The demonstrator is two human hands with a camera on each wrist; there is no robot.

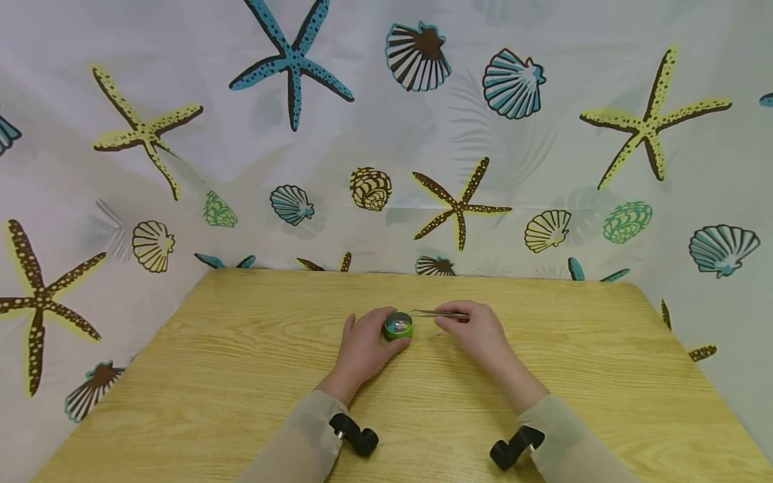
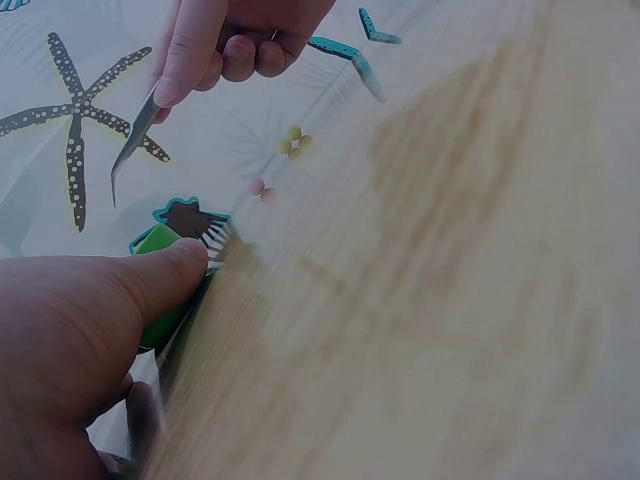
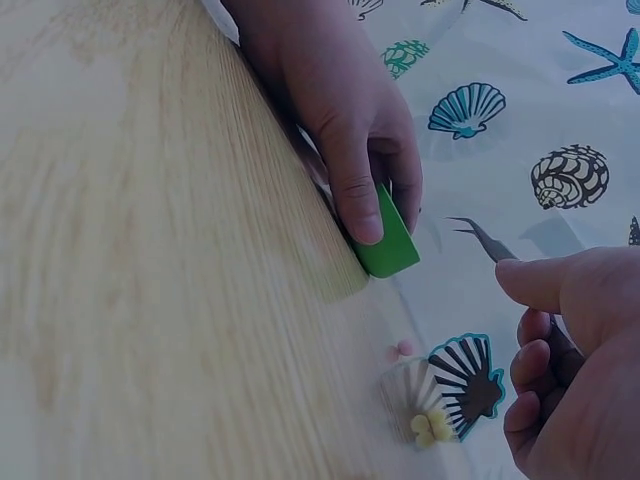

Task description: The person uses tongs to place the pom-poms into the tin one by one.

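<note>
Right hand [image 1: 474, 330] pinching tweezers [image 1: 439, 313]; left hand [image 1: 364, 343] around green container [image 1: 398, 327].

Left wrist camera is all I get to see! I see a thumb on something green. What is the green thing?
Observer: A small round green container. The head view shows little coloured beads inside it.
Operator: Which hand has the pointy tweezers?
Observer: The right hand pinches the tweezers, their tip just over the container's right edge.
Operator: How is the other hand holding the green thing?
Observer: The left hand grips it from the side on the wooden table; the right wrist view shows thumb and fingers curled round it.
</note>
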